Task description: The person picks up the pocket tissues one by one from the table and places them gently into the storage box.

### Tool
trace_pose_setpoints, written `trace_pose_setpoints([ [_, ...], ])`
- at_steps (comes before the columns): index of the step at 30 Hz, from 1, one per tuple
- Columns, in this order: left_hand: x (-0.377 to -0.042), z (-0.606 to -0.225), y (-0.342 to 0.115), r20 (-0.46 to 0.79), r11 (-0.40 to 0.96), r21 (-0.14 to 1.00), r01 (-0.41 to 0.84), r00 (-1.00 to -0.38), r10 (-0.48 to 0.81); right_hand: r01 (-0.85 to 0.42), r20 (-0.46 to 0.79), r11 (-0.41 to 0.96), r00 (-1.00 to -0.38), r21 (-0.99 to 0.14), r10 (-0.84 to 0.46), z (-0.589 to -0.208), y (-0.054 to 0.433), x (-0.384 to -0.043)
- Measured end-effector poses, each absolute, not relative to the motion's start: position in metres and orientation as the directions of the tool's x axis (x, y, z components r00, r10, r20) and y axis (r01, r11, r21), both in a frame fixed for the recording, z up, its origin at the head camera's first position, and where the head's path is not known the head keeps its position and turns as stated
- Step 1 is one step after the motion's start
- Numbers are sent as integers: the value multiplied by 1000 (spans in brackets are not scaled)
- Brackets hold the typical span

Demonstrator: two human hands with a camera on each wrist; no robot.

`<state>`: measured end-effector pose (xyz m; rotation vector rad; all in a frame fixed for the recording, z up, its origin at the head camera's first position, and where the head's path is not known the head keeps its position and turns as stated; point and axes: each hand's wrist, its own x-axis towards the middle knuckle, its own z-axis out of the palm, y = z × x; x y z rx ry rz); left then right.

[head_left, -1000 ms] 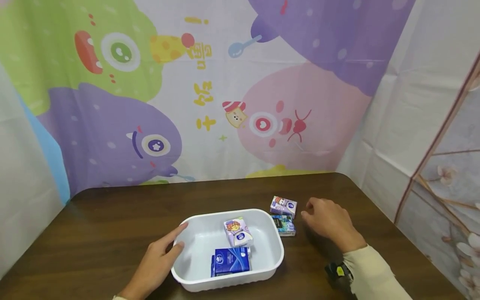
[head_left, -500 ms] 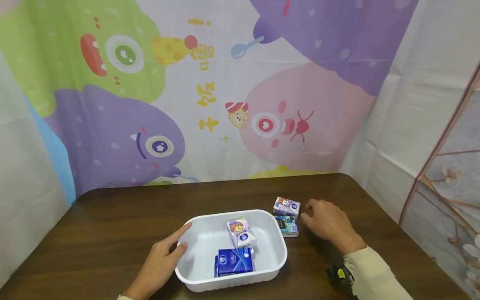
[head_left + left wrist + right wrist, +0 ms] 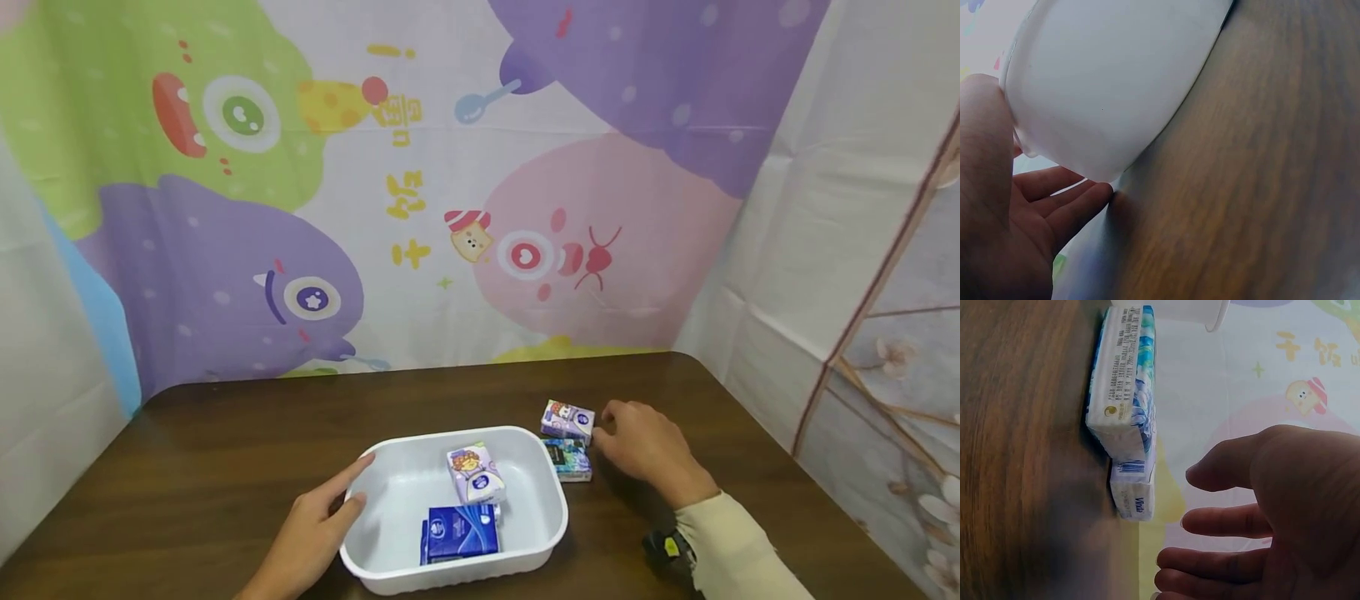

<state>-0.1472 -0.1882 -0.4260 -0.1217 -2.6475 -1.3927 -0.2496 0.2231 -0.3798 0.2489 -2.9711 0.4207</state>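
Observation:
My left hand (image 3: 311, 521) rests at the left end of a white plastic tub (image 3: 558, 521), its thumb and index finger at the rim. In the left wrist view, other fingers (image 3: 1079, 209) extend below the tub's outer wall. Inside lie a purple-and-white pocket tissue pack (image 3: 475, 473) and blue tissue packs (image 3: 463, 532). My right hand (image 3: 648, 446) is just right of two more packs on the table, one purple (image 3: 567, 421), one blue-green (image 3: 567, 461). The right wrist view shows its fingers (image 3: 1222, 522) parted and holding nothing, with the blue-green pack (image 3: 1119, 381) standing nearer that camera.
The dark wooden table (image 3: 225, 467) has rounded far corners. Behind it hangs a cartoon-printed cloth (image 3: 420, 317), and a flowered cloth (image 3: 900, 367) hangs on the right. A small black device (image 3: 663, 546) with a yellow mark sits by the right wrist.
My right hand has shifted slightly left, closer to the two packs on the table. The left hand stays at the tub, and the packs keep their places.

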Motion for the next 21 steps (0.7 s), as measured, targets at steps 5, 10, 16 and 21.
trace_pose_setpoints([
  [5,-148,-426,-187,174,546,824,151,-985,9,-179,154,951,-978,-254,-143,-379,223,-250],
  [10,-149,-426,-184,169,526,837,149,-986,10,-162,129,953,-983,-257,-133,-380,222,-251],
  [16,-149,-428,-185,164,530,837,138,-986,-2,-156,118,955,-985,-254,-129,-383,218,-252],
  [21,-147,-428,-188,168,535,834,137,-986,-8,-168,127,954,-982,-248,-140,-383,212,-256],
])
